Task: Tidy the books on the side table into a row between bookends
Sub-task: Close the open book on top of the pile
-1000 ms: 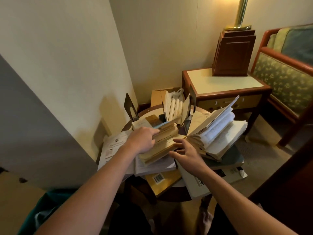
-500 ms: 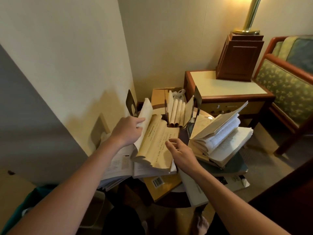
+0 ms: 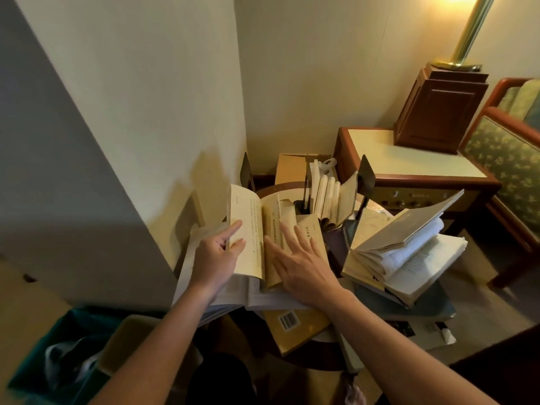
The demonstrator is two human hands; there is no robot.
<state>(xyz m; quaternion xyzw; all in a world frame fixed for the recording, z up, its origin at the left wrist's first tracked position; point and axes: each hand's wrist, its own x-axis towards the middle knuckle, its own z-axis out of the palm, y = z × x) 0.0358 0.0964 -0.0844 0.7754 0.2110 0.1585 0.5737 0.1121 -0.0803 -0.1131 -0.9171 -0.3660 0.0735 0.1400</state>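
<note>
Closing a book on a crowded corner bench (image 3: pixel 280 189), seen from above. Pinching the raised left-hand leaves of the yellowed open book (image 3: pixel 248 220) between thumb and fingers of the left hand (image 3: pixel 217 258); pressing the right hand (image 3: pixel 304 267), fingers straight and spread, flat on the facing pages. Lying at the near left of the bench on top of other loose volumes, well apart from the short row of upright books (image 3: pixel 327 194) begun at the back beside a dark bookend (image 3: pixel 366 173).

To finish the step cleanly, probably best to fold the lifted leaves over towards the right, sliding the flat hand out just ahead of them so that no curled page gets creased inside. Then square the block, grip near the spine and carry it upright to the row, easing the bookend outward first if room looks short. Worth watching the pile of splayed books (image 3: pixel 409 252) at the right, leaning past the bench edge and likely to slide if knocked.
</note>
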